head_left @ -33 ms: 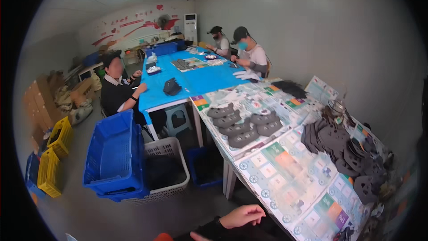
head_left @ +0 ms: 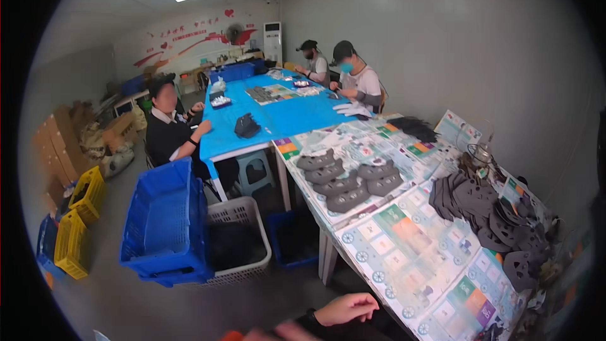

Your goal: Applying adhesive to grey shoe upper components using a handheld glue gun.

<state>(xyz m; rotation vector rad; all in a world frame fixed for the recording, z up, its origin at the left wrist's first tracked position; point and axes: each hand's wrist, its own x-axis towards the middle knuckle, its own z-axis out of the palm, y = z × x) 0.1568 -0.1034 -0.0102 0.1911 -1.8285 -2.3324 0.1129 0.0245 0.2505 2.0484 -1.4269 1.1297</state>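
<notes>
My left hand (head_left: 347, 309), with a dark band at its wrist, is over the near left edge of the front table (head_left: 394, 249). Its fingers curl loosely together, and nothing shows in them. At the lower edge, a motion-smeared hand, apparently my right hand (head_left: 287, 332), lies across or close beside my left forearm; its fingers cannot be made out. Neither hand touches the dark grey curved pieces (head_left: 348, 197), which lie in two overlapping rows on the table. A larger heap of dark grey pieces with holes (head_left: 470, 199) is at the right.
Stacked blue crates (head_left: 161, 218) and a white basket (head_left: 261, 227) stand on the floor at left. Yellow crates (head_left: 72, 249) are farther left. Beyond is a blue-covered table (head_left: 281, 117), with one person (head_left: 170, 132) at its left and two people (head_left: 363, 82) at its right.
The whole view has shifted slightly down and right. My left hand stays at the table edge, fingers still curled. The other hand shows more at the lower edge, and is now smeared by motion.
</notes>
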